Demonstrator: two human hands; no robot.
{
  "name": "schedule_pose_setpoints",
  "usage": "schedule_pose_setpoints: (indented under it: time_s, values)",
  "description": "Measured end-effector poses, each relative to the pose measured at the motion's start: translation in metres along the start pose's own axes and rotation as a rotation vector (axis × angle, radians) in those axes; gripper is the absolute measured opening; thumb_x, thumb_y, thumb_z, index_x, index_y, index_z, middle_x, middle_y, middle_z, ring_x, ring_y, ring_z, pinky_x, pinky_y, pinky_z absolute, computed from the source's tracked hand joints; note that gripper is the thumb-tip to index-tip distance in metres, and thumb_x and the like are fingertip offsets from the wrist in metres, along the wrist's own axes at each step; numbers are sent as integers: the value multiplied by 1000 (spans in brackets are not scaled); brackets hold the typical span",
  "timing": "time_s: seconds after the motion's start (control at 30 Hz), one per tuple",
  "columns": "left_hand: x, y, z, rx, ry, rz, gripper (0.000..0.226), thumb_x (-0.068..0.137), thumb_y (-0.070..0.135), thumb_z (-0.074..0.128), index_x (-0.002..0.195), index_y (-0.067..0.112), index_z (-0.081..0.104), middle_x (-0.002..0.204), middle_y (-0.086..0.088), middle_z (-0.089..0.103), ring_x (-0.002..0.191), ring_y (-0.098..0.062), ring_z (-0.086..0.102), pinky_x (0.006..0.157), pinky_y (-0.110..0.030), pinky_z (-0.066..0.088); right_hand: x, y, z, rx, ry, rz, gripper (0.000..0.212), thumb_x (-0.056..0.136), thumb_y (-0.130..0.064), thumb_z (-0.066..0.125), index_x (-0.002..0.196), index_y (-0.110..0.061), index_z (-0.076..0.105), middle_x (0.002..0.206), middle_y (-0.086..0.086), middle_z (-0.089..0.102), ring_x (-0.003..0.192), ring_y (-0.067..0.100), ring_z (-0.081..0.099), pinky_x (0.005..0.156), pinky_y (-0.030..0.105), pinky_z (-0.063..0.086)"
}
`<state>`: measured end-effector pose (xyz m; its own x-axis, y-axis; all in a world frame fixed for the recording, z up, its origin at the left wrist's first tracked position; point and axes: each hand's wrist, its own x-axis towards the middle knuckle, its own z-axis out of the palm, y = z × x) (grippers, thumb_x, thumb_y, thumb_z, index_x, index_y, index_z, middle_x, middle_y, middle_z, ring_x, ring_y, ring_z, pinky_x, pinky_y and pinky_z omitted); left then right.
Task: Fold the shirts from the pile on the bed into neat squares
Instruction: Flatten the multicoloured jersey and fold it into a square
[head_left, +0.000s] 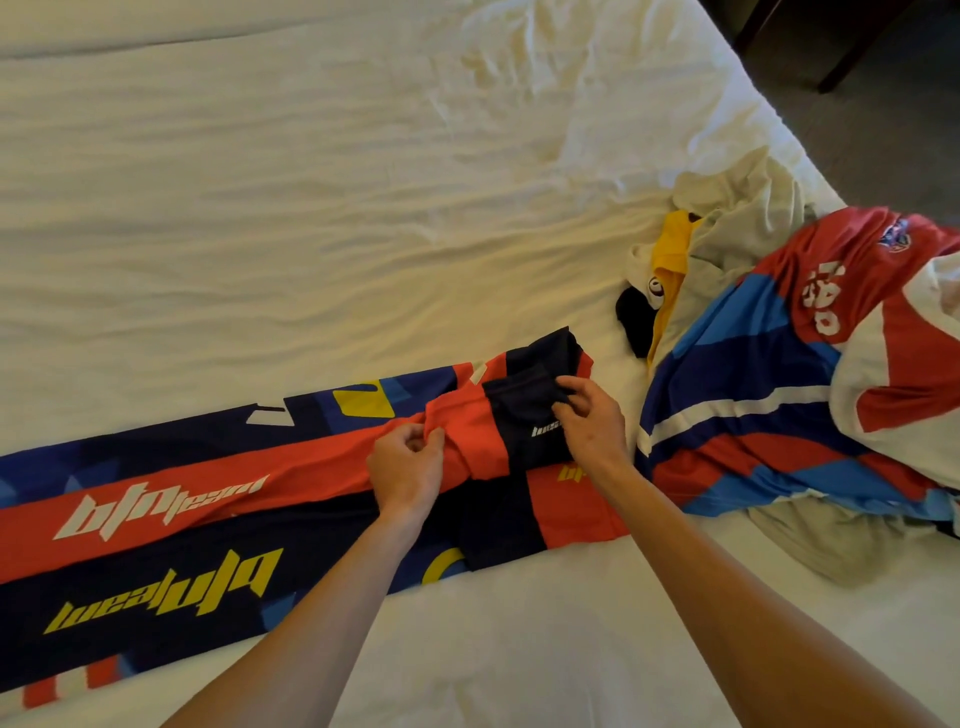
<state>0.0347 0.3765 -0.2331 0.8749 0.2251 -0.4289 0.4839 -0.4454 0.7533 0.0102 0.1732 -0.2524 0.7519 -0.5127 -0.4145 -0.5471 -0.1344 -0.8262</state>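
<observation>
Hands (405, 467) (592, 423) pinch jersey (156, 499) beside pile (779, 364).

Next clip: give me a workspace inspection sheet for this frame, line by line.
Surface: white bed sheet, wrinkled.
Job's things: navy-and-red jersey lying long across the near edge, sleeve end partly folded; pile of shirts unfolded at right, red-and-blue one on top.
Clutter: nothing seen.
Hands: left hand pinches a red fold of the jersey; right hand pinches its navy sleeve.
Cables: nothing seen.
Surroundings: dark furniture leg and carpet beyond the bed's far right corner.
</observation>
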Motion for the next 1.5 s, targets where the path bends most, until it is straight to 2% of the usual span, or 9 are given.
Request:
schedule_pose_setpoints:
  time_s: [0.13, 0.27, 0.43, 0.73, 0.97, 1.1, 1.2, 1.33, 1.5]
  values:
    - [-4, -16, 8, 253, 168, 211, 27, 92, 36, 66, 110, 16, 63, 105, 2, 63, 107, -22, 56, 88, -39, 46, -20, 5, 10, -319, 187, -413, 40, 94, -8, 57, 134, -11, 53, 126, 4, 60, 115, 16, 55, 98, 26, 47]
    - [-4, -24, 32, 445, 44, 718, 42, 102, 29, 45, 139, 10, 51, 144, -7, 50, 136, -23, 42, 113, -43, 34, -27, 31, 33, -695, -70, -813, 51, 99, -5, 40, 150, -10, 39, 159, 5, 32, 150, 20, 21, 123, 42, 18]
    - [14, -71, 32, 864, -183, 717, 63, 103, 49, 10, 159, 23, 8, 167, 3, 2, 154, -17, 0, 123, -45, -4, -10, 71, 32, -1047, -162, -744, 58, 104, -36, 23, 157, -14, 21, 165, 1, 15, 153, 18, 10, 121, 46, 14]
    - [32, -87, -58, 804, -78, 664, 66, 104, 53, 7, 159, 17, 5, 167, 1, -3, 153, -14, -9, 123, -50, -3, -43, 33, 75, -925, 57, -748, 60, 96, -20, 30, 155, -9, 28, 164, 6, 20, 153, 25, 12, 121, 58, 0]
    - [62, -115, -101, 831, -163, 559, 71, 100, 59, 1, 159, 21, 0, 166, 5, -7, 151, -10, -15, 122, -45, -12, -65, 54, 148, -1058, -86, -782, 58, 101, -31, 25, 155, -12, 28, 162, 7, 25, 149, 27, 25, 118, 62, 15]
    - [81, -174, -202, 902, -12, 482, 71, 99, 61, 0, 160, 24, 3, 166, 5, -8, 152, -13, -15, 122, -49, -8, -87, 34, 167, -991, 85, -773, 59, 96, -25, 32, 153, -8, 31, 162, 8, 25, 151, 30, 19, 117, 66, -1]
    - [90, -181, -256, 756, 153, 314, 76, 96, 64, -4, 158, 21, 3, 166, 4, -10, 151, -15, -17, 121, -48, -13, -131, 4, 234, -846, -12, -876, 57, 98, -23, 32, 154, -9, 31, 164, 5, 21, 152, 27, 14, 118, 65, 1]
    - [102, -154, -252, 575, -61, 502, 69, 98, 61, -1, 158, 28, 1, 165, 9, -12, 150, -8, -18, 122, -42, -11, -158, 8, 310, -915, -71, -724, 58, 102, -34, 23, 156, -13, 25, 166, 2, 14, 153, 23, 6, 119, 62, 0]
    - [143, -208, -320, 893, -195, 591, 63, 100, 55, 4, 158, 32, 10, 167, 6, -2, 153, -13, -8, 124, -48, -3, -157, 21, 315, -1031, -31, -663, 63, 102, -42, 19, 158, -12, 18, 166, 6, 7, 154, 25, 3, 118, 64, 2]
